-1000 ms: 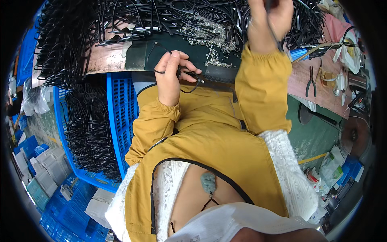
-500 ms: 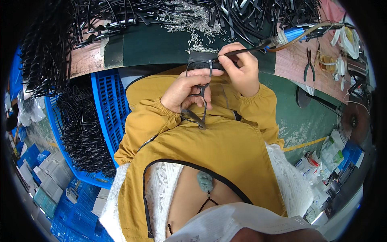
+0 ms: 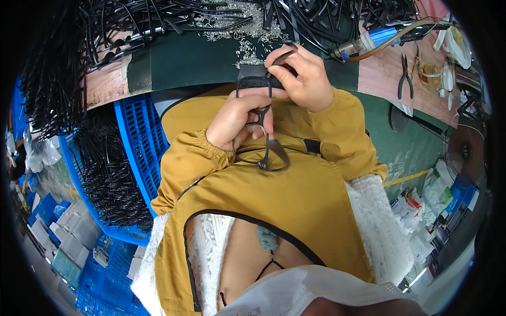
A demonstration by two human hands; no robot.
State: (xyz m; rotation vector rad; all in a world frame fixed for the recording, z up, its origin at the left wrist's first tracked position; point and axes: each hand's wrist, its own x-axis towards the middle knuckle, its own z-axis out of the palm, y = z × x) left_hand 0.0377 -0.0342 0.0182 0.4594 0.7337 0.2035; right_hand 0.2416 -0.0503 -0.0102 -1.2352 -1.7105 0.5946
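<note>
My left hand [image 3: 229, 121] is closed on a black eyeglass frame [image 3: 266, 150] that hangs lengthwise near the table's front edge. Its upper rim lies against a dark block [image 3: 253, 71] at that edge. At the lower end, a dark temple [image 3: 279, 154] sticks out, smeared by motion. My right hand [image 3: 305, 79] pinches another black temple [image 3: 284, 55] close to the upper corner of the frame. Whether that temple sits in the hinge cannot be made out behind the fingers. Small clear and silvery pins [image 3: 250, 50] are strewn on the table just beyond both hands.
Heaps of black temples [image 3: 311, 21] cover the table's far side, more hang at the left. A blue-sleeved power tool [image 3: 382, 37] with a hose lies at the right, near black-handled pliers [image 3: 405, 84]. A blue basket [image 3: 139, 152] full of temples stands left of my lap.
The upper temple, which pointed right toward the power tool, now angles upward in my right hand. The lower temple has swung out to the right. Both hands have shifted slightly left.
</note>
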